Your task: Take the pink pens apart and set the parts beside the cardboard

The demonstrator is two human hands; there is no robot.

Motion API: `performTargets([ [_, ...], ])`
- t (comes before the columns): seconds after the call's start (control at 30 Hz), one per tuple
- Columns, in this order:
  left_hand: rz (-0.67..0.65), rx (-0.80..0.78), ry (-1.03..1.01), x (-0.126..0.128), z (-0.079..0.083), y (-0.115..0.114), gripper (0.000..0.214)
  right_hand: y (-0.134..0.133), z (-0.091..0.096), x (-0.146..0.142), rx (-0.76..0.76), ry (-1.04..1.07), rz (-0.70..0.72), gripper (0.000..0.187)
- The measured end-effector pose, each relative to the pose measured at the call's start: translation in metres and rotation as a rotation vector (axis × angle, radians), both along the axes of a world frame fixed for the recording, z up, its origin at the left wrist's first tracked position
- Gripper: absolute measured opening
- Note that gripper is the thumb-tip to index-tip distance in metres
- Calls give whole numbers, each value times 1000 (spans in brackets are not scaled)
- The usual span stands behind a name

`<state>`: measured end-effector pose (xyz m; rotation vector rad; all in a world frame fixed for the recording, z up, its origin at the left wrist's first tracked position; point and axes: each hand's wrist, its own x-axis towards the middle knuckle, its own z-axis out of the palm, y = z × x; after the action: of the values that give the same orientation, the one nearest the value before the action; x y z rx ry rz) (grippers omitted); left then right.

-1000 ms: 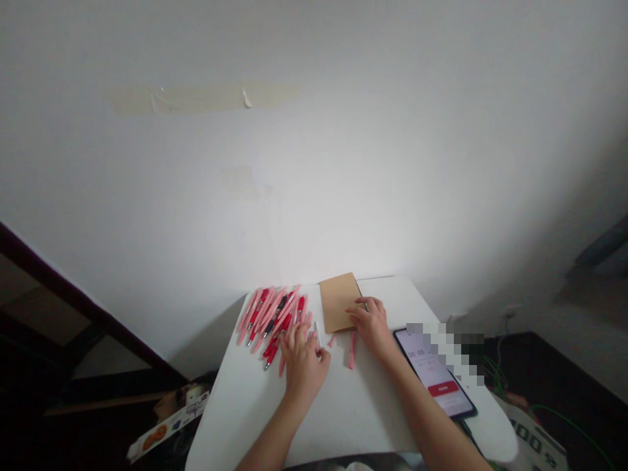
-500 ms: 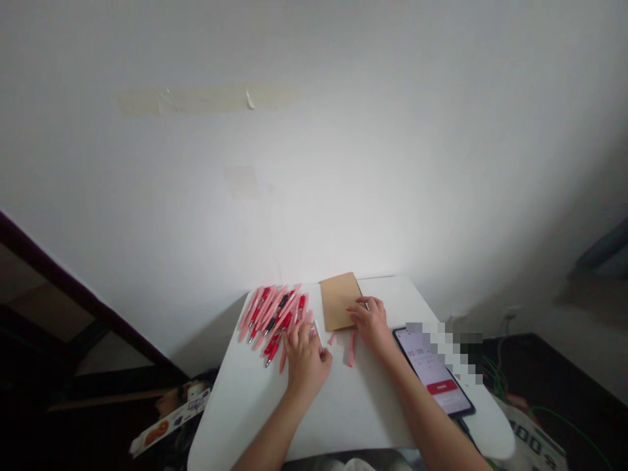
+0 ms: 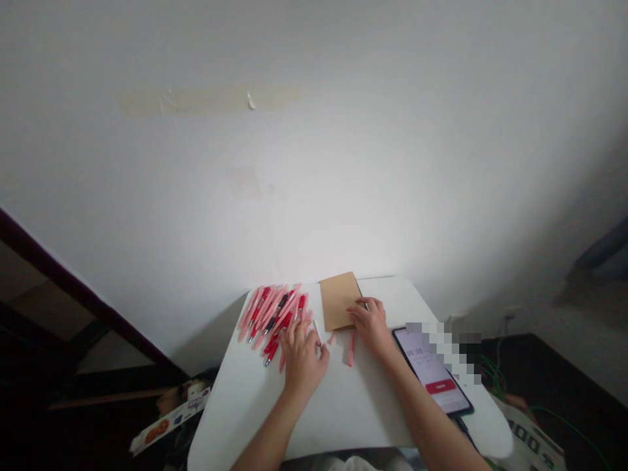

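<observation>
A heap of several red and pink pens (image 3: 272,315) lies at the far left of a small white table (image 3: 343,412). My left hand (image 3: 303,353) rests flat on the near end of the heap, fingers stretched out over the pens. My right hand (image 3: 371,324) lies with spread fingers on the near edge of a brown cardboard sheet (image 3: 339,299). Between my hands lie a white thin refill (image 3: 317,332), a short pink cap (image 3: 331,339) and a pink pen barrel (image 3: 351,348).
A phone (image 3: 433,376) with a lit screen lies at the table's right side, beside my right forearm. A white wall rises just behind the table. A printed box (image 3: 167,422) sits on the dark floor at the left, and cables and a bag at the right.
My left hand has shifted slightly over the pens. The right hand and the cardboard have stayed put.
</observation>
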<state>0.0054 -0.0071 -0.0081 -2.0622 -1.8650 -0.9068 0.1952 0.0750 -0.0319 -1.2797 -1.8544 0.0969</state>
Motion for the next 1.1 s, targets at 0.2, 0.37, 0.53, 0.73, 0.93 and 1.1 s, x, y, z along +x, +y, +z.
performTargets([
  [0.2, -27, -6, 24, -9, 4, 4, 9, 0, 3, -2, -9, 24, -21, 22],
  [0.37, -7, 16, 104, -23, 10, 9, 36, -1, 10, -4, -53, -3, -107, 27],
  [0.53, 10, 18, 131, -39, 5, 4, 33, -16, 6, 1, -80, -30, -124, 33],
  [0.73, -3, 76, 64, -51, -14, 3, 24, -38, -10, 6, -51, -104, -101, 36],
  [0.93, 8, 82, 63, -47, -15, 4, 21, -42, -18, 4, -59, -126, -124, 38],
  [1.1, 34, 91, 79, -47, -19, 4, 19, -42, -22, 6, -50, -93, -120, 35],
])
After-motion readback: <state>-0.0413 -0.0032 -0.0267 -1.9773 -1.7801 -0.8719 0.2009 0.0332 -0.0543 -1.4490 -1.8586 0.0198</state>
